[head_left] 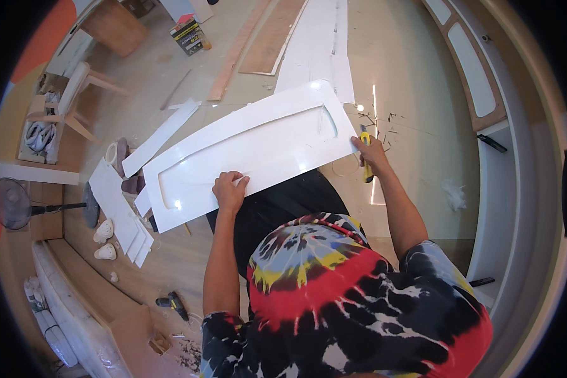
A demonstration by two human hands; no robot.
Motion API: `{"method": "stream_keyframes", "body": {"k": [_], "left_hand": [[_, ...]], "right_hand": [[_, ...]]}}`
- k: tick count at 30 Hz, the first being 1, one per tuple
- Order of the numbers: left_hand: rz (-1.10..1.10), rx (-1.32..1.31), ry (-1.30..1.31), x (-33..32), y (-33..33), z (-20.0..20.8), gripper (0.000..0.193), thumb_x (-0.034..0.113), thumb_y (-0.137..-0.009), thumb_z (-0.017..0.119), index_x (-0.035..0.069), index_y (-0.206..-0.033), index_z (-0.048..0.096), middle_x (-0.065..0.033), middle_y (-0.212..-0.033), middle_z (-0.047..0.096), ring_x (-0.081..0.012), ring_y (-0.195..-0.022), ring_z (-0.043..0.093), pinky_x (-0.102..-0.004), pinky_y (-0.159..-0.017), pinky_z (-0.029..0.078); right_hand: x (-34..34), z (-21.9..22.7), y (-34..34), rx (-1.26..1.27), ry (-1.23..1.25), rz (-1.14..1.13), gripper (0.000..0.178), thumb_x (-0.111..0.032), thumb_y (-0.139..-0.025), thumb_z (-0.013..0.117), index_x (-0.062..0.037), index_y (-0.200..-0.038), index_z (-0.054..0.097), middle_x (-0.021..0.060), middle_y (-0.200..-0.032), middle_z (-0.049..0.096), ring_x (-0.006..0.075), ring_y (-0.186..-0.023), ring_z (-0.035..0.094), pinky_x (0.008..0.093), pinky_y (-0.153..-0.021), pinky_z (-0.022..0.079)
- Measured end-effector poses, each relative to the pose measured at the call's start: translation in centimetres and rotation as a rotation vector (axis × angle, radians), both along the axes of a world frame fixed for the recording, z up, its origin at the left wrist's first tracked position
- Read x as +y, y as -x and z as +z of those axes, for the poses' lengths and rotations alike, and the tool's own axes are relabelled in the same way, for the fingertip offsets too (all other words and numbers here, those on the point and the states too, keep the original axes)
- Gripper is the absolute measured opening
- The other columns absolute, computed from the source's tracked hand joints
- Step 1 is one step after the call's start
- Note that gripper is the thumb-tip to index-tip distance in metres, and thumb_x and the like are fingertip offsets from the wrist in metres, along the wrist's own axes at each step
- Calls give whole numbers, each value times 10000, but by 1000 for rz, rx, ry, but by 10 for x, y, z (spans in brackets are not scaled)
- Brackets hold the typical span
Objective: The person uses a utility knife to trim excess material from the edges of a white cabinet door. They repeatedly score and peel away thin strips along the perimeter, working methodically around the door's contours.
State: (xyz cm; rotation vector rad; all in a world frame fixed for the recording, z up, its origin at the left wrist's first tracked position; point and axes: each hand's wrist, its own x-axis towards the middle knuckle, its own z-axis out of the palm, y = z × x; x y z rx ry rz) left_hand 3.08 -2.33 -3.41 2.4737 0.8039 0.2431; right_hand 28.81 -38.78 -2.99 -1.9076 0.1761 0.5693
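A long white panel (pixel 264 145) lies slantwise across my lap. A recessed or cut-out outline with rounded corners runs inside its border. My left hand (pixel 230 191) is closed at the panel's near edge, its fingers curled over the white surface. At the panel's right end, my right hand (pixel 372 156) grips a yellow utility knife (pixel 366 143), which stands roughly upright. The thumb of that hand also touches the panel's corner. Whether the knife's blade is out I cannot tell.
White offcuts (pixel 121 205), shoes (pixel 104 240) and a cordless drill (pixel 172 305) are on the floor at left. Long boards (pixel 272 38) and a tin (pixel 192 39) lie beyond the panel. A fan (pixel 12 203) stands far left; a cabinet (pixel 492 164) borders the right.
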Motion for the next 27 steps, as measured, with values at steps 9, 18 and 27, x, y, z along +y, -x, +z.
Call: {"method": "stream_keyframes", "body": {"k": [9,18,27], "left_hand": [[25,-236,-165,-15,-2,-19,320,368,-897,841,77,-1008,765,-111,-1071,682,-358,-1087,609,-507,-1011,445],[51,-278,-271,10,14,-17,312,404,-925,811,95,-912,766,-78,-988,665,-332,-1045,606,-498,-994,444],[28,-359,-172,15,21,-21,216,275,-941,799,64,-913,763,-105,-983,680,-350,-1015,612,-497,-954,458]], "right_hand": [[7,-8,-3,1,-128,-137,389,-345,-935,847,-9,-1042,680,49,-772,607,157,-582,565,347,-529,528],[8,-16,44,70,-176,-104,372,-286,-917,881,-20,-997,634,39,-714,574,140,-522,548,329,-431,472],[33,28,55,-534,575,276,640,-381,-755,950,63,-1113,660,276,-1063,740,447,-1032,733,493,-924,573]]}}
